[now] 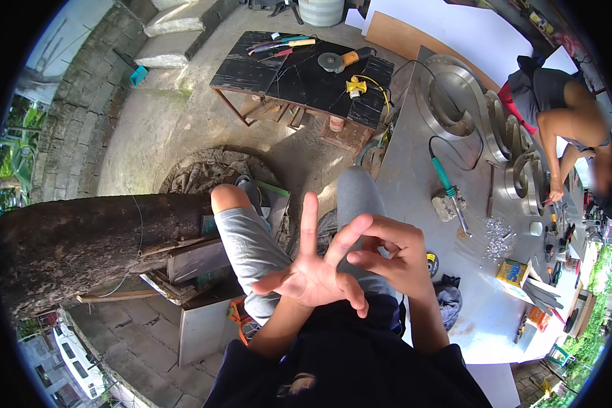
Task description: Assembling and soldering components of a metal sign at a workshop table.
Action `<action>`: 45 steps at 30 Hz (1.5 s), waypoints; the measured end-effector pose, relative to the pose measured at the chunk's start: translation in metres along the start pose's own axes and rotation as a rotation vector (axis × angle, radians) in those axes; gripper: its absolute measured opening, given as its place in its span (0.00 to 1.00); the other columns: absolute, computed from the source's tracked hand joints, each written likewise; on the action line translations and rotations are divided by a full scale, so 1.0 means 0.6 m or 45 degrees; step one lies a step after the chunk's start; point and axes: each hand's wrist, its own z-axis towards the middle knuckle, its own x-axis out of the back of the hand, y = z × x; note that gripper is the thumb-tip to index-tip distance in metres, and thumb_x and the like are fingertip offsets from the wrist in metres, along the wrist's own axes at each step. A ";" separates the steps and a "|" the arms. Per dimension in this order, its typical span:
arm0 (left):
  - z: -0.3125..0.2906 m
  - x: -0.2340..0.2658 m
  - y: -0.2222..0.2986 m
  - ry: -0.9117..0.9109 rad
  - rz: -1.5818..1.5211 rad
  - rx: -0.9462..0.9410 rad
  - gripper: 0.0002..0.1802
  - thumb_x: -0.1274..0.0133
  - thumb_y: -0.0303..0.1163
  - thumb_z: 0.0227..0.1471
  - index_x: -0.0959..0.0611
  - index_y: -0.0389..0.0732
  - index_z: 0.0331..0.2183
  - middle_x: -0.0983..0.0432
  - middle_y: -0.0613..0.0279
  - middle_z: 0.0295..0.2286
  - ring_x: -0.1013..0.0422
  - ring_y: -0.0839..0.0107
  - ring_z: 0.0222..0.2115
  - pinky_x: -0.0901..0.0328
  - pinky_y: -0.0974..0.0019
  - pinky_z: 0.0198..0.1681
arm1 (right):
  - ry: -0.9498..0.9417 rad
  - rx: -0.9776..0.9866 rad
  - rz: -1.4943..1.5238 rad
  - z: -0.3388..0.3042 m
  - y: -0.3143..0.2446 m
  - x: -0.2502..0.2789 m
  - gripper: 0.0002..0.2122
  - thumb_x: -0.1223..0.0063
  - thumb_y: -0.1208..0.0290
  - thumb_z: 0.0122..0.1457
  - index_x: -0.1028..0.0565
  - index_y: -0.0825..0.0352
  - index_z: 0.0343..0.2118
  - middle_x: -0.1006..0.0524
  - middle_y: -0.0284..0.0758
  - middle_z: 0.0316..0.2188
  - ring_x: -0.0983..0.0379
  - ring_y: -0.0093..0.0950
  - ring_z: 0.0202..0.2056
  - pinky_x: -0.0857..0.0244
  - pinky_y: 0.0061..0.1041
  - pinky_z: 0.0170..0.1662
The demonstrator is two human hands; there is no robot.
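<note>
My left hand [309, 280] is held palm up over my lap, with its fingers spread and nothing in the palm. Beside it, the curled thumb and fingers of my right hand [398, 262] close against one raised finger of the left hand. Overlap hides the exact contact at the fingertips. Below the hands are my legs in grey shorts [251, 248]. Right of them, on a grey metal table [415, 160], a soldering iron [445, 177] with a teal handle rests across a small block [447, 206].
Curved metal channel pieces [449, 102], metal bits [500, 238] and a yellow box [513, 273] are on the table. Another person [561, 112] bends over its far right side. An angle grinder [343, 60] sits on a black table [268, 75]. A thick log [102, 245] lies left.
</note>
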 end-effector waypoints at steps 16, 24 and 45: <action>0.001 0.004 -0.025 0.032 -0.108 -0.084 0.58 0.47 0.61 0.42 0.77 0.76 0.54 0.81 0.50 0.60 0.32 0.46 0.42 0.36 0.45 0.43 | 0.034 -0.040 0.078 -0.002 -0.001 -0.009 0.09 0.43 0.77 0.49 0.24 0.71 0.34 0.28 0.30 0.25 0.37 0.13 0.19 0.45 0.14 0.22; -0.022 0.018 -0.024 0.158 0.062 0.003 0.58 0.45 0.55 0.43 0.74 0.72 0.56 0.72 0.48 0.60 0.33 0.43 0.43 0.37 0.46 0.44 | 0.105 -0.021 -0.076 -0.006 0.024 -0.002 0.06 0.46 0.79 0.44 0.24 0.72 0.27 0.24 0.31 0.26 0.35 0.14 0.22 0.43 0.14 0.25; -0.062 0.046 0.027 0.656 1.084 0.541 0.34 0.42 0.46 0.42 0.35 0.39 0.47 0.36 0.46 0.45 0.31 0.57 0.36 0.35 0.57 0.39 | 0.257 0.071 -0.249 -0.065 0.151 0.041 0.08 0.43 0.71 0.48 0.23 0.67 0.31 0.24 0.34 0.23 0.28 0.26 0.22 0.36 0.22 0.26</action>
